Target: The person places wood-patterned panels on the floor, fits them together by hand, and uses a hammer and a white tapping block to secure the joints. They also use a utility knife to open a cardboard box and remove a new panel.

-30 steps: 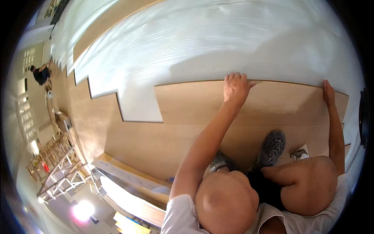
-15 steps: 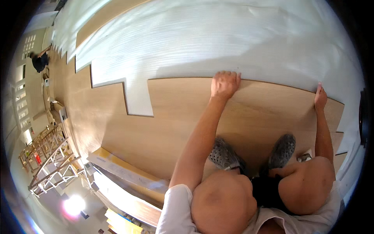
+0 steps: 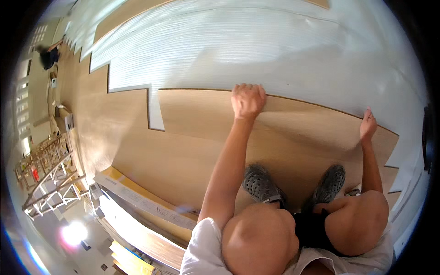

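A wood-look floor plank (image 3: 197, 107) lies crosswise in front of my feet, against the laid flooring (image 3: 133, 137). My left hand (image 3: 248, 101) is closed over its far edge, left of the middle, with the fingertips hidden beyond that edge. Near the plank's right end, my right hand (image 3: 368, 126) grips the same edge, thumb side up. A narrow strip of pale underlay (image 3: 275, 59) shows between the plank's slanting left end and the stepped end of the laid boards.
An open long carton (image 3: 142, 197) lies at lower left, with a wooden trestle-like frame (image 3: 55, 178) beyond it. My grey clogs (image 3: 263, 185) stand on the laid boards. Another person (image 3: 48, 56) crouches at far left. Loose planks (image 3: 123, 20) rest on the underlay at the back.
Both hands have moved left with the plank, and the gap at its left end has narrowed. My view has shifted slightly as well.
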The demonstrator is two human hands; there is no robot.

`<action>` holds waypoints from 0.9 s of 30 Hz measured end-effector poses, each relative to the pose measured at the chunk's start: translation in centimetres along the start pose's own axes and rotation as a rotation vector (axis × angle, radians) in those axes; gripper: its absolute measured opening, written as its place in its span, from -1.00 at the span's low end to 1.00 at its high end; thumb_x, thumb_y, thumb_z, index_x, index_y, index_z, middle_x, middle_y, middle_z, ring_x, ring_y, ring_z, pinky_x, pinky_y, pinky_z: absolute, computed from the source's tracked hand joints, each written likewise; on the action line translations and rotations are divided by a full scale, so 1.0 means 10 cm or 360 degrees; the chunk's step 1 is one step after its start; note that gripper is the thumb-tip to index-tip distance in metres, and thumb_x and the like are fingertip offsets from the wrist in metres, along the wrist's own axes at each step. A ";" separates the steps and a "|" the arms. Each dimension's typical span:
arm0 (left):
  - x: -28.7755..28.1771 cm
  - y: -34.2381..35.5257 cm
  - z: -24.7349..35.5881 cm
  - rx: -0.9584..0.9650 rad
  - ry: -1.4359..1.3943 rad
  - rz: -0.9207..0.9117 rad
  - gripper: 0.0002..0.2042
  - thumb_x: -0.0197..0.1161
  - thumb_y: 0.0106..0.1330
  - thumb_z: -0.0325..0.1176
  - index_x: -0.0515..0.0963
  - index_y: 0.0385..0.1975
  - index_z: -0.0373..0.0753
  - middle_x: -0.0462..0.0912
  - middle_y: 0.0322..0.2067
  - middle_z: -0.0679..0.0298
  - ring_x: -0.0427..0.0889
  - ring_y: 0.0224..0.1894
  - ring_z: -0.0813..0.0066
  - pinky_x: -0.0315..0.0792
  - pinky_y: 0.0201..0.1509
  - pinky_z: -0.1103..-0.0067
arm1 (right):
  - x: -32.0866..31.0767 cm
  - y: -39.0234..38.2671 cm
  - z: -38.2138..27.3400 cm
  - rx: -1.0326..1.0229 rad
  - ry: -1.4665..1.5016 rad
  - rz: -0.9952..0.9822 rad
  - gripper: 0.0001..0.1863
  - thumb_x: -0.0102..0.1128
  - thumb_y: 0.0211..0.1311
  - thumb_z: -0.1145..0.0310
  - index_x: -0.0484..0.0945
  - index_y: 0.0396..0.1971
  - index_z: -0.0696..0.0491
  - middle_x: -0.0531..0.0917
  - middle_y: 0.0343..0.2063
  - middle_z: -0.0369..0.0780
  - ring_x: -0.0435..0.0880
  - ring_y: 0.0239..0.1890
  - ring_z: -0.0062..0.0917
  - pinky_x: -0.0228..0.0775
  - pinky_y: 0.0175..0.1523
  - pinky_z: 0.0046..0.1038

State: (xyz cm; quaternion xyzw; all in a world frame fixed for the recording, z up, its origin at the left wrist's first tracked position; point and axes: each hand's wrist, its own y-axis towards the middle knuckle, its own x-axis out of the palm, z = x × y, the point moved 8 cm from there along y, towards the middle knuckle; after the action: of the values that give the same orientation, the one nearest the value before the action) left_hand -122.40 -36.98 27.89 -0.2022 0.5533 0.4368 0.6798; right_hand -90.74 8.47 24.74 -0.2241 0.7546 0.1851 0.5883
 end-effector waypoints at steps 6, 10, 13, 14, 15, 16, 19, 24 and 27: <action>-0.16 0.04 -0.44 -0.0085 0.0043 0.0092 -0.62 0.14 0.36 -0.29 0.53 -0.76 -0.22 0.63 -0.62 0.18 0.59 -0.40 0.15 0.42 -0.11 0.26 | 0.08 -0.13 -0.41 -0.0171 0.0198 0.0183 -0.44 -0.21 0.59 -0.01 0.67 0.03 0.13 0.69 -0.39 0.06 0.66 -0.35 -0.08 0.45 -0.21 -0.11; -0.24 0.03 -0.58 -0.0099 0.0018 0.0162 -0.62 0.13 0.36 -0.30 0.52 -0.77 -0.23 0.62 -0.63 0.18 0.58 -0.41 0.15 0.40 -0.13 0.26 | 0.16 -0.17 -0.69 -0.0229 -0.0054 -0.0051 -0.42 -0.21 0.59 -0.01 0.69 -0.10 0.16 0.70 -0.41 0.03 0.64 -0.38 -0.08 0.45 -0.22 -0.10; -0.27 0.03 -0.68 -0.0150 0.0027 0.0104 -0.61 0.11 0.37 -0.30 0.53 -0.77 -0.23 0.63 -0.63 0.17 0.58 -0.40 0.16 0.39 -0.13 0.26 | 0.00 -0.27 -0.93 -0.0344 0.0143 0.0122 -0.44 -0.19 0.58 0.01 0.67 -0.21 0.16 0.70 -0.40 0.05 0.62 -0.35 0.00 0.43 -0.17 -0.07; -0.28 0.03 -0.72 -0.0173 0.0061 0.0077 -0.60 0.10 0.38 -0.29 0.54 -0.77 -0.23 0.63 -0.63 0.16 0.58 -0.40 0.15 0.39 -0.11 0.27 | 0.02 -0.29 -0.95 -0.0270 0.0126 0.0074 -0.45 -0.18 0.58 0.01 0.68 -0.19 0.15 0.70 -0.40 0.05 0.61 -0.34 0.02 0.43 -0.16 -0.06; -0.26 0.04 -0.77 -0.0181 0.0071 0.0000 -0.59 0.09 0.39 -0.29 0.54 -0.77 -0.22 0.63 -0.62 0.16 0.58 -0.40 0.15 0.39 -0.10 0.27 | 0.09 -0.31 -0.97 -0.0198 0.0130 -0.0041 -0.46 -0.18 0.58 0.01 0.68 -0.17 0.14 0.70 -0.39 0.05 0.61 -0.34 0.03 0.44 -0.15 -0.06; -0.30 0.04 -0.83 -0.0203 0.0137 0.0021 -0.58 0.07 0.39 -0.28 0.54 -0.77 -0.22 0.63 -0.62 0.16 0.58 -0.39 0.16 0.39 -0.09 0.28 | 0.15 -0.33 -0.97 -0.0125 0.0128 -0.0155 -0.47 -0.17 0.58 0.01 0.68 -0.15 0.14 0.70 -0.39 0.06 0.61 -0.33 0.04 0.44 -0.13 -0.06; -0.31 0.04 -0.98 -0.0251 0.0232 -0.0023 -0.54 0.02 0.42 -0.25 0.54 -0.79 -0.22 0.64 -0.63 0.17 0.59 -0.39 0.18 0.37 -0.05 0.30 | 0.16 -0.38 -1.14 -0.0337 0.0056 0.0020 -0.50 -0.14 0.57 0.03 0.68 -0.17 0.13 0.70 -0.39 0.05 0.61 -0.35 0.03 0.43 -0.15 -0.06; -0.29 0.05 -1.02 -0.0260 0.0145 -0.0034 -0.53 0.02 0.42 -0.24 0.56 -0.79 -0.22 0.65 -0.62 0.16 0.59 -0.39 0.17 0.37 -0.05 0.30 | 0.24 -0.36 -1.13 -0.0326 -0.0074 -0.0064 -0.51 -0.12 0.56 0.06 0.67 -0.18 0.15 0.70 -0.39 0.03 0.60 -0.34 0.00 0.42 -0.16 -0.07; -0.29 0.05 -1.00 -0.0278 0.0180 0.0005 -0.53 0.02 0.42 -0.23 0.56 -0.79 -0.23 0.64 -0.63 0.14 0.58 -0.41 0.17 0.37 -0.05 0.29 | 0.18 -0.38 -1.15 -0.0396 -0.0047 -0.0017 -0.50 -0.14 0.57 0.05 0.65 -0.21 0.17 0.70 -0.38 0.02 0.60 -0.32 0.00 0.41 -0.16 -0.09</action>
State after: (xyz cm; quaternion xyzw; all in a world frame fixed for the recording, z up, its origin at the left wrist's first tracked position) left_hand -128.61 -45.38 27.65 -0.2843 0.5508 0.4723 0.6267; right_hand -98.30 -1.16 25.66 -0.2967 0.7158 0.2774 0.5680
